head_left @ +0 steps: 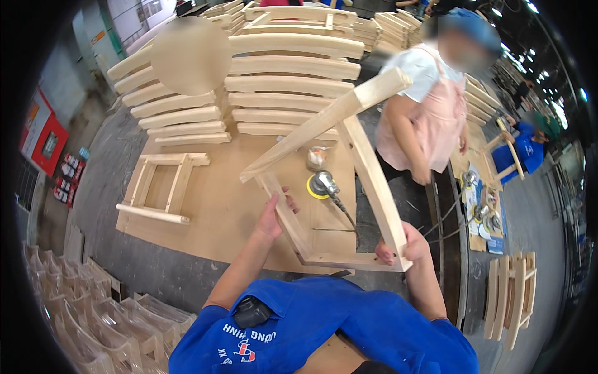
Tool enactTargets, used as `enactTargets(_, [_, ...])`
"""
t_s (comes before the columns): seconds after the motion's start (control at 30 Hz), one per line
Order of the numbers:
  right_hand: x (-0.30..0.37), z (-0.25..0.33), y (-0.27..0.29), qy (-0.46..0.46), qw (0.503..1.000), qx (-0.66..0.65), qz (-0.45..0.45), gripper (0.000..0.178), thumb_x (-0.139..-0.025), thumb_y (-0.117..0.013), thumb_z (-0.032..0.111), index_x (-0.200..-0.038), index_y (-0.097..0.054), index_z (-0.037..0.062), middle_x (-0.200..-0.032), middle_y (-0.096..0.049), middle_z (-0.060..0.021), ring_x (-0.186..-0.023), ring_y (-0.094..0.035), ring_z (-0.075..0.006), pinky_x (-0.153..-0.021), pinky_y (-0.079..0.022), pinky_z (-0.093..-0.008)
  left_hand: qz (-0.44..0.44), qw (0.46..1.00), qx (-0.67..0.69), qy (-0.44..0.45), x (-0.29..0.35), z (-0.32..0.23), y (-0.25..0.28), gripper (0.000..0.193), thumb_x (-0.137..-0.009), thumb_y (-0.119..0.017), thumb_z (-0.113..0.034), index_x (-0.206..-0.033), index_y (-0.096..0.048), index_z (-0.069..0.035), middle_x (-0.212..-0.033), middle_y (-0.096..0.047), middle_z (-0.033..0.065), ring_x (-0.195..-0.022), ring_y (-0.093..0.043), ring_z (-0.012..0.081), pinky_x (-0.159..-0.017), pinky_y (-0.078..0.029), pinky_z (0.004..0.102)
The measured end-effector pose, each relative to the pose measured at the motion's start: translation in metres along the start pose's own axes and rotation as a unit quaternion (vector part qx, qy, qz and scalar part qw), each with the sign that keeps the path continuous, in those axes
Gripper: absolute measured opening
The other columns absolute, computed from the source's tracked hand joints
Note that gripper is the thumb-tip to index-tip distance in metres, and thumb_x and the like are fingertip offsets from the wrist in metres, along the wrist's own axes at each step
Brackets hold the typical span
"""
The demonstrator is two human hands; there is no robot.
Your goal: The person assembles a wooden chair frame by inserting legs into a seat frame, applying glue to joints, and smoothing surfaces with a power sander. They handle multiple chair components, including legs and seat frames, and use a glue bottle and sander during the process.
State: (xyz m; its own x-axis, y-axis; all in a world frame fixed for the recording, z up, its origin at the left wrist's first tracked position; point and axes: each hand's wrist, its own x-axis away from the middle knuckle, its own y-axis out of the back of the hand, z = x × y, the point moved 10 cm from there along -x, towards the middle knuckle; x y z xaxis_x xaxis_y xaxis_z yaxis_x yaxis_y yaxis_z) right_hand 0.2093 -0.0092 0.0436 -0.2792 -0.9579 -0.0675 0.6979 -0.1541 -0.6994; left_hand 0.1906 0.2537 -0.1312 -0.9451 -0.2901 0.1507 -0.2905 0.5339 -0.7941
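A pale wooden frame [371, 177], made of several joined bars, is held up and tilted in front of me over the table. My left hand [278, 214] grips its left bar, the thumb and fingers on either side of the wood. Around the lower right corner, my right hand [406, 244] is closed with its fingers wrapped over the bar. Just beyond the frame, an orbital sander [322, 184] with a yellow pad rests on the brown board, its hose trailing toward me. Behind the sander stands a small round container [316, 158].
A smaller wooden frame [163, 187] lies on the brown board [218, 230] at left. Tall stacks of frames [293, 84] rise at the back. A co-worker in a pink apron [430, 118] stands at right. Plastic-wrapped frames [93, 311] sit at lower left.
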Motion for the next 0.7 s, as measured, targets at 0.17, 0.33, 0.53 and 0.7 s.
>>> enactTargets(0.17, [-0.036,-0.029,0.029,-0.095,0.964,0.25,0.001,0.062,-0.067,-0.082,0.013,-0.119,-0.05,0.0028,-0.091,-0.062,-0.0059,-0.08,-0.06,-0.015,-0.071,-0.049,-0.0308,-0.127,0.981,-0.069,-0.131,0.041,-0.065,0.052,0.031,-0.086,-0.054,-0.006,-0.116,-0.047,-0.002,-0.078,-0.052,0.0071,-0.069,-0.052,0.0174,-0.065,-0.047,0.0327])
enactTargets(0.33, [-0.054,-0.051,0.044,-0.093,0.933,0.346,-0.026,0.041,-0.07,-0.078,0.012,-0.102,-0.052,0.0058,-0.088,-0.053,0.0001,-0.085,-0.052,-0.0107,-0.079,-0.046,-0.0286,-0.156,0.958,-0.125,-0.207,0.082,-0.118,0.049,0.032,-0.085,-0.054,-0.006,-0.116,-0.047,0.0,-0.078,-0.052,0.0076,-0.07,-0.051,0.0176,-0.066,-0.046,0.0329])
enactTargets(0.53, [-0.054,-0.059,0.044,-0.083,0.933,0.35,0.005,0.042,-0.071,-0.075,0.007,-0.106,-0.05,0.0054,-0.09,-0.053,0.0003,-0.086,-0.053,-0.0107,-0.079,-0.046,-0.0286,-0.171,0.95,-0.133,-0.224,0.103,-0.132,0.039,0.034,-0.085,-0.054,-0.006,-0.118,-0.047,0.0,-0.079,-0.051,0.0086,-0.071,-0.05,0.0181,-0.067,-0.045,0.033])
enactTargets(0.7, [-0.052,-0.06,0.049,-0.068,0.91,0.408,0.01,0.04,-0.072,-0.075,0.01,-0.104,-0.051,0.0061,-0.092,-0.055,0.0003,-0.089,-0.053,-0.0108,-0.081,-0.046,-0.0286,-0.155,0.952,-0.136,-0.228,0.109,-0.132,0.033,0.038,-0.085,-0.054,-0.004,-0.121,-0.045,0.001,-0.079,-0.05,0.0087,-0.072,-0.05,0.0184,-0.068,-0.045,0.0335])
